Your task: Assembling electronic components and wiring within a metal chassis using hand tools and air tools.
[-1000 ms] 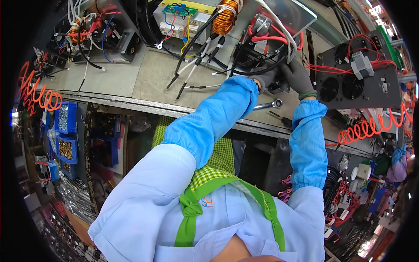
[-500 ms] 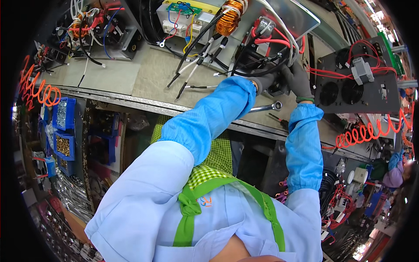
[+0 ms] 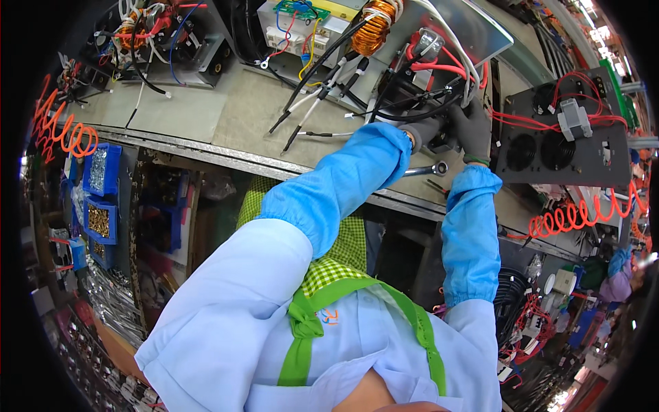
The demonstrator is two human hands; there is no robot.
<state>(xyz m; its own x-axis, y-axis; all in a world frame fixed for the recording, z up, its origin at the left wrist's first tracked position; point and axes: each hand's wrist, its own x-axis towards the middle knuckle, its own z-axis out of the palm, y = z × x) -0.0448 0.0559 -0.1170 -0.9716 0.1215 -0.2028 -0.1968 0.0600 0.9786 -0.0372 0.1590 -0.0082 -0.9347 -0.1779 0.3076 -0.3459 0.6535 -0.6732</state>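
Note:
Both gloved hands reach into an open electrical unit at the far edge of the bench. My left hand (image 3: pixel 423 132), in a dark grey glove, is low among black cables (image 3: pixel 439 111); its fingertips are hidden. Beside it my right hand (image 3: pixel 472 132) is closed, its bent fingers at the cables' right end, close to white wires (image 3: pixel 468 69); what it pinches does not show. Thick red wires (image 3: pixel 439 67) and a clear-topped round part (image 3: pixel 428 45) sit just beyond. A ring-ended wrench (image 3: pixel 439 169) lies on the bench below my hands, partly behind my left sleeve.
A copper coil (image 3: pixel 372 31) and loose black-and-white leads (image 3: pixel 309 113) are left of my hands. A dark fan panel (image 3: pixel 559 141) carrying a transformer (image 3: pixel 574 120) stands at right. Coiled orange hoses (image 3: pixel 583 214) hang at both sides. Blue bins (image 3: pixel 101 220) of fasteners stand lower left.
The whole view has shifted slightly, so the bench things appear a little farther right and down. My right forearm has swung slightly left; both hands remain inside the unit.

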